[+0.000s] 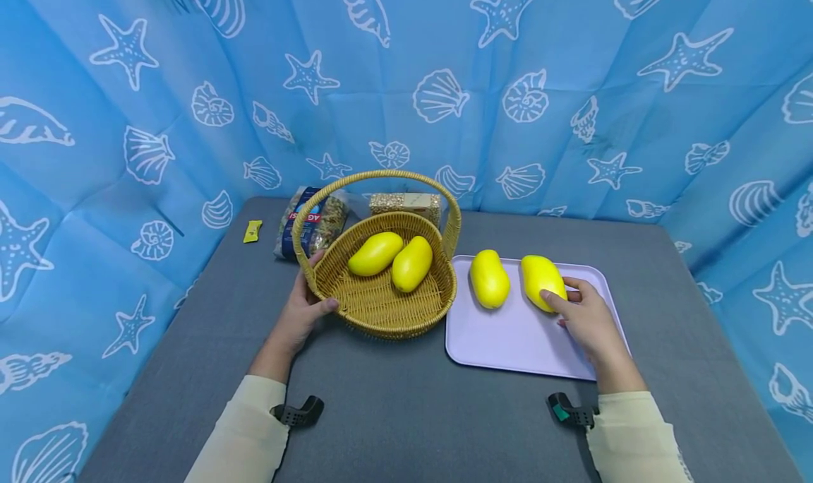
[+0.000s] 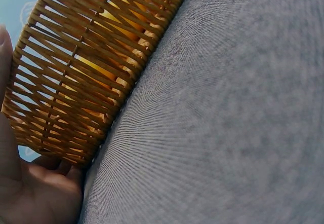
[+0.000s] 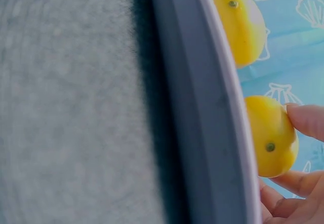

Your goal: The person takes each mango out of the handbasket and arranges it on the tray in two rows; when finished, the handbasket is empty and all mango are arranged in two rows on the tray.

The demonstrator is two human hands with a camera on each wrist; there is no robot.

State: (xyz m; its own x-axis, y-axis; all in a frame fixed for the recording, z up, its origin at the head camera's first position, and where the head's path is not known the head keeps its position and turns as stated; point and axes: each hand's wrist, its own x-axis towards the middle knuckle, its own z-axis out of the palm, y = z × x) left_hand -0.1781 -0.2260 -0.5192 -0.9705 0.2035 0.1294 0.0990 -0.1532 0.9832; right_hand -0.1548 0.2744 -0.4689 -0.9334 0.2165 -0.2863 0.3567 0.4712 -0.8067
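A wicker basket (image 1: 387, 313) with a tall hoop handle stands left of centre, two yellow mangoes (image 1: 376, 254) lying inside it. My left hand (image 1: 303, 310) grips the basket's left side, thumb over the rim; in the left wrist view its fingers reach around the woven wall (image 2: 76, 77). On the lilac tray (image 1: 508, 342) to the right lie two more mangoes. My right hand (image 1: 587, 317) holds the right-hand mango (image 1: 542, 279) between thumb and fingers, which the right wrist view shows at the fruit's side. The other tray mango (image 1: 490, 279) sits just left of it.
Behind the basket are a clear bag of dried food (image 1: 330, 222) and a packet of grains (image 1: 406, 202). A small yellow sachet (image 1: 252, 231) lies at the far left of the grey table (image 1: 406, 419). A blue shell-print curtain (image 1: 406, 80) hangs along the back and sides.
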